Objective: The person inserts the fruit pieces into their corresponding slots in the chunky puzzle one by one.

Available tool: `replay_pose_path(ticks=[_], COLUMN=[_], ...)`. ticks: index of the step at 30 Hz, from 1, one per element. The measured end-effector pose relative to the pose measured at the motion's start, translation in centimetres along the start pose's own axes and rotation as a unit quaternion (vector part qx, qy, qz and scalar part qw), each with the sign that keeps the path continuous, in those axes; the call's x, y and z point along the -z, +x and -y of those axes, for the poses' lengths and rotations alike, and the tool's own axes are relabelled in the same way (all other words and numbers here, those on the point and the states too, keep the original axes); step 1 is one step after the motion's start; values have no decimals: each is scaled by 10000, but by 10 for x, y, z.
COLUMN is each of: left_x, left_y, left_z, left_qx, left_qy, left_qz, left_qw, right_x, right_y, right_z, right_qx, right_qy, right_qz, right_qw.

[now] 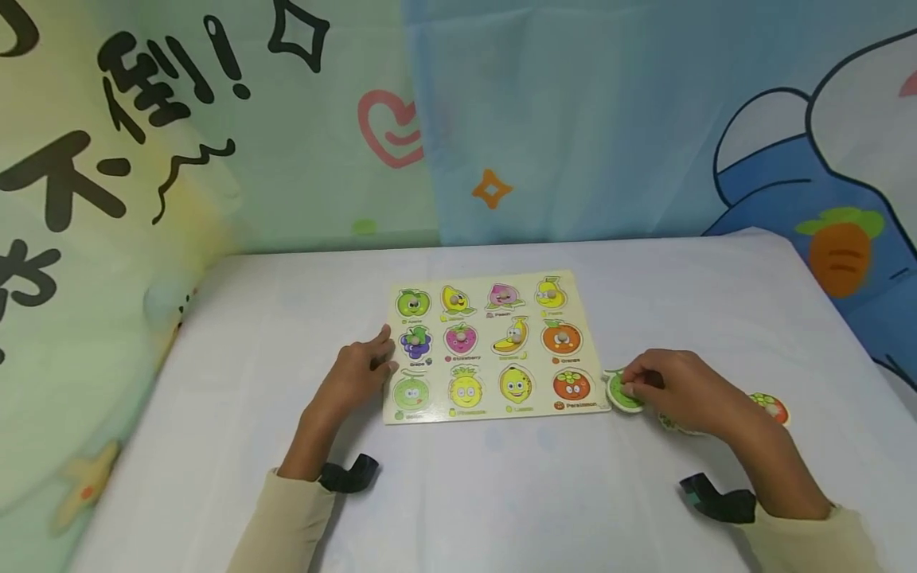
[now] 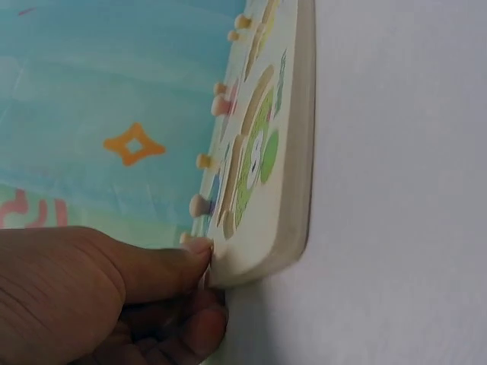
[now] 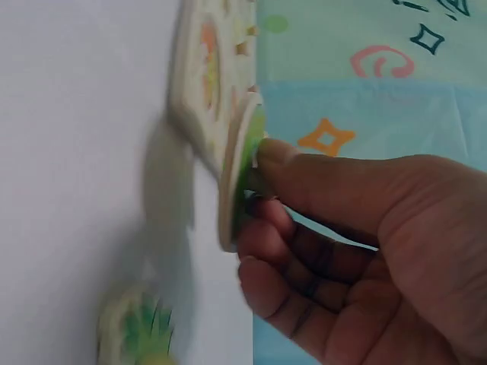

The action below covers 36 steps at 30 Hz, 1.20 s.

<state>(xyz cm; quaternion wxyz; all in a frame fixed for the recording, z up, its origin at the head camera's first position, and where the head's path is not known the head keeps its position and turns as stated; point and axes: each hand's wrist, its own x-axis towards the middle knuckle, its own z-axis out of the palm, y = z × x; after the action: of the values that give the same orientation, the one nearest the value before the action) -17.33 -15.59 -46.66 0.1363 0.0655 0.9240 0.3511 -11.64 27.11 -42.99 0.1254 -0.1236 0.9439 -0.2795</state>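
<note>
A wooden fruit puzzle board (image 1: pixel 494 415) lies flat on the white table, with knobbed fruit pieces in its upper rows. My left hand (image 1: pixel 385 354) holds the board's left edge near the grape piece. In the left wrist view the left hand (image 2: pixel 204 262) has its thumb on the board (image 2: pixel 293 152) and curled fingers against its rim. Just right of the board, my right hand (image 1: pixel 630 383) pinches a round green piece (image 1: pixel 618 395) by its knob. The right wrist view shows the green piece (image 3: pixel 237 179) tilted up off the table in the right hand (image 3: pixel 262 179), beside the board's corner (image 3: pixel 190 91).
Two loose pieces lie right of the board: a red one (image 1: pixel 771 407) and a pineapple one (image 3: pixel 141 334), partly hidden under my right hand. Printed curtains hang behind the table. The table's right edge runs close to the red piece.
</note>
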Motion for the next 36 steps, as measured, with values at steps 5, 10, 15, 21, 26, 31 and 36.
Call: replay_pose_path(ticks=[5,10,15,21,26,31,36], left_x=[0,0,1,1,2,1,-1], left_y=[-2,-4,-4,-3,-3,-3,-3], left_z=[-1,2,3,2,1,-1,-2], left_qx=[-10,-4,34,23,-10,-31,-42], left_qy=[54,-2,-41,0,23,-3,22], left_qz=[-87,-163,-183,-201,-214,-220,-248], left_qw=[9999,9999,9998,9998,9998,9998,9997], right_x=[-11,-28,-41,-50,-55,-62,-75], right_y=[17,41,58,67,74,81,89], right_z=[18,37,50,61,70,80,92], right_qx=[240,450,509,524,764,875,1034], right_qy=[405,827,1026,1271,1417,1576,1613], right_qz=[-473,-679,-775,-643,-523,-451,-167], right_qw=[9978,9932,9904,9884,9856,9826,9813])
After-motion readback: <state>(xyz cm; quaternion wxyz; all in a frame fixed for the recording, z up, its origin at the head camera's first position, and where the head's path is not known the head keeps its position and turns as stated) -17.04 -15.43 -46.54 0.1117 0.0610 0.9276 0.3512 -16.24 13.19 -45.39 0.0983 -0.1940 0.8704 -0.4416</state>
